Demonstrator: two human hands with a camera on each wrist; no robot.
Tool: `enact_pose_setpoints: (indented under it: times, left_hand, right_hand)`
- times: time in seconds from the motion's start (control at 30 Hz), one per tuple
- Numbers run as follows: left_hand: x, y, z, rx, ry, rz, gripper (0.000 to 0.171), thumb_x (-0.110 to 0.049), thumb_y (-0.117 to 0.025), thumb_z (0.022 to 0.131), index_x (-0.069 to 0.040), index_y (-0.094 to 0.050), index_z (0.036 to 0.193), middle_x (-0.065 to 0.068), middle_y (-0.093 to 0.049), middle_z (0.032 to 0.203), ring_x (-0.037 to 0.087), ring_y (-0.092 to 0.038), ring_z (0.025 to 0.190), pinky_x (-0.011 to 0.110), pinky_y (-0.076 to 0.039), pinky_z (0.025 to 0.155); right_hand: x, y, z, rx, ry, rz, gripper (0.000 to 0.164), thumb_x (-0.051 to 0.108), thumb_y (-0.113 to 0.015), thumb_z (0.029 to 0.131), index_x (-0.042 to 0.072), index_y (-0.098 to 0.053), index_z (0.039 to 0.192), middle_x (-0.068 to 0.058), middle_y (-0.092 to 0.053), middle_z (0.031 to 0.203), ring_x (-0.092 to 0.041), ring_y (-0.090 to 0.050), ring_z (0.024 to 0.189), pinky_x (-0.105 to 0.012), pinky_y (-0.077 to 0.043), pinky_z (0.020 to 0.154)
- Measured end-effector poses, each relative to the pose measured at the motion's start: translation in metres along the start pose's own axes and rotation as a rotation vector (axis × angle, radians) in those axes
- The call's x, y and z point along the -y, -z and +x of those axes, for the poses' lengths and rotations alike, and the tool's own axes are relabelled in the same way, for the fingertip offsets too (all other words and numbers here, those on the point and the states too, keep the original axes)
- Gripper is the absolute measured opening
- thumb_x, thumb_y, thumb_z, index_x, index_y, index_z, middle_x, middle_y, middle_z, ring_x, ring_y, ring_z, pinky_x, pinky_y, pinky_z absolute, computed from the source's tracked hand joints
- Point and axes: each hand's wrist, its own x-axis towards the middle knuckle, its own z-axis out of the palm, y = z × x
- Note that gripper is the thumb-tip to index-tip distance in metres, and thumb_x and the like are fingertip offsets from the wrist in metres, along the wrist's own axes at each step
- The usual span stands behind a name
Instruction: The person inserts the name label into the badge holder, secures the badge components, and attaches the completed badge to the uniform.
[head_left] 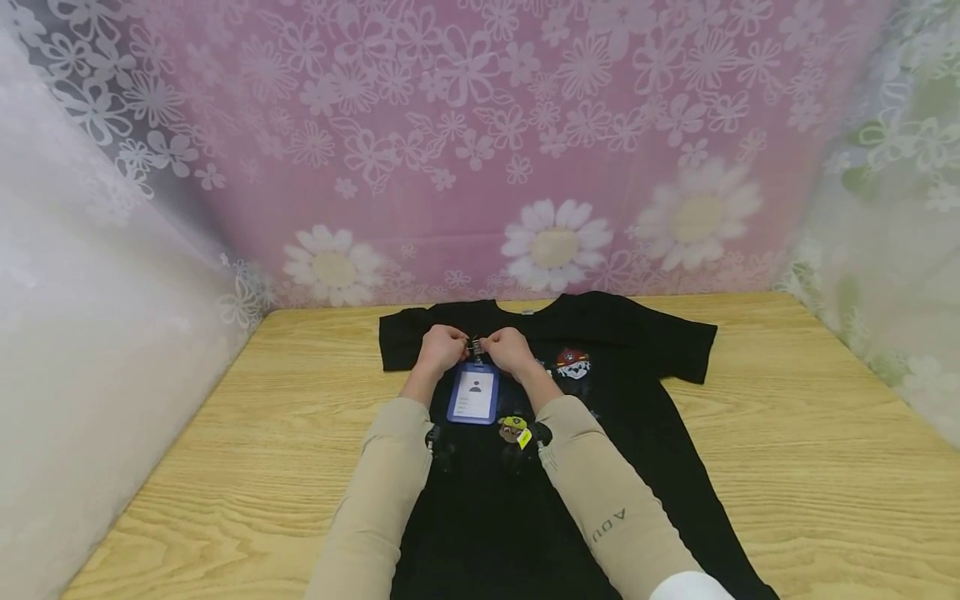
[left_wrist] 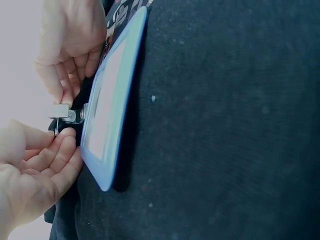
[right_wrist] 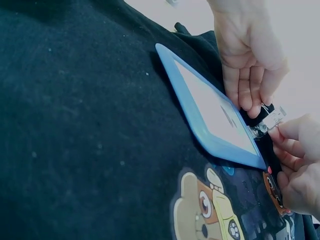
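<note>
A blue-framed ID badge holder (head_left: 472,393) with a white card lies on the front of a black T-shirt (head_left: 487,500). From its top end rises a metal badge clip (left_wrist: 61,111) with a thin pin (left_wrist: 57,126) sticking out of it. My left hand (head_left: 444,346) pinches the pin's end between thumb and fingertips. On the clip's other side, my right hand (head_left: 508,348) holds the metal body with thumb and fingers. In the right wrist view the badge holder (right_wrist: 210,110) stands tilted off the cloth, casting a shadow.
The shirt lies spread on a wood-grain table (head_left: 285,467), its collar (head_left: 525,308) toward the back. Cartoon dog prints (head_left: 573,363) decorate its chest. Flowered pink cloth (head_left: 450,167) hangs behind, with pale cloth at both sides.
</note>
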Motion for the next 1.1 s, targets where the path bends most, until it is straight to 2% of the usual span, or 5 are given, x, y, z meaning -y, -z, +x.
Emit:
enact_pose_setpoints:
  times: [0.17, 0.33, 0.6, 0.8, 1.1]
  left_hand:
    - [0.0013, -0.0009, 0.0007, 0.020, -0.030, -0.016, 0.021, -0.005, -0.053, 0.089, 0.001, -0.068, 0.101, 0.010, -0.064, 0.083, 0.016, -0.056, 0.071, 0.026, -0.047, 0.064]
    - [0.0013, -0.0023, 0.0005, 0.037, -0.084, -0.018, 0.027, -0.001, -0.051, 0.087, -0.001, -0.067, 0.108, 0.010, -0.065, 0.087, 0.016, -0.054, 0.072, 0.024, -0.043, 0.062]
    - [0.0028, -0.0039, 0.0018, -0.009, -0.092, -0.006, 0.027, -0.001, -0.051, 0.086, -0.004, -0.069, 0.107, 0.008, -0.066, 0.085, 0.016, -0.056, 0.071, 0.025, -0.045, 0.063]
    - [0.0011, -0.0031, 0.0008, -0.019, -0.112, 0.026, 0.027, 0.000, -0.052, 0.085, -0.003, -0.070, 0.106, 0.010, -0.066, 0.090, 0.019, -0.056, 0.075, 0.027, -0.046, 0.064]
    - [-0.0018, -0.0031, -0.0001, -0.046, -0.145, 0.117, 0.026, 0.001, -0.053, 0.084, -0.003, -0.072, 0.101, 0.012, -0.067, 0.100, 0.023, -0.058, 0.090, 0.032, -0.049, 0.074]
  right_hand:
    - [-0.0006, -0.0007, 0.0003, -0.008, 0.001, 0.022, 0.029, 0.020, -0.053, 0.094, 0.000, -0.071, 0.083, -0.002, -0.047, 0.069, -0.013, -0.036, 0.049, -0.024, -0.029, 0.044]
    - [-0.0009, 0.0018, 0.0000, 0.050, 0.003, 0.031, 0.029, 0.020, -0.049, 0.096, 0.000, -0.069, 0.089, 0.000, -0.034, 0.058, -0.012, -0.029, 0.046, -0.026, -0.027, 0.044]
    - [-0.0017, 0.0072, -0.0041, 0.091, -0.007, 0.091, 0.026, 0.018, -0.052, 0.095, 0.001, -0.068, 0.106, -0.010, -0.060, 0.106, -0.011, -0.038, 0.056, -0.026, -0.039, 0.054]
    - [-0.0026, 0.0086, -0.0036, 0.095, 0.004, 0.097, 0.025, 0.017, -0.052, 0.095, 0.000, -0.068, 0.105, -0.011, -0.059, 0.108, -0.016, -0.048, 0.077, -0.025, -0.041, 0.056]
    - [-0.0037, 0.0062, -0.0040, 0.063, -0.005, 0.098, 0.023, 0.014, -0.054, 0.094, 0.000, -0.069, 0.101, -0.010, -0.061, 0.106, -0.015, -0.049, 0.079, -0.027, -0.043, 0.062]
